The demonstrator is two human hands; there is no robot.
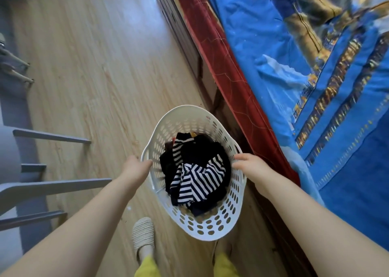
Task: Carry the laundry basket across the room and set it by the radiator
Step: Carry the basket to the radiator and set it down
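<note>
A white perforated plastic laundry basket (202, 228) is below me, between the bed and my feet. Dark clothes and a navy-and-white striped garment (195, 179) fill it. My left hand (136, 167) is closed over the basket's left rim handle. My right hand (250, 165) is curled over the right rim handle. Whether the basket rests on the floor or hangs in my hands cannot be told. No radiator is in view.
A bed with a blue patterned cover (315, 76) and red sheet edge (227, 70) runs along the right. Grey chair legs (52, 184) stand at the left. Wooden floor (94, 66) stretches ahead. My slippered foot (143, 234) is below the basket.
</note>
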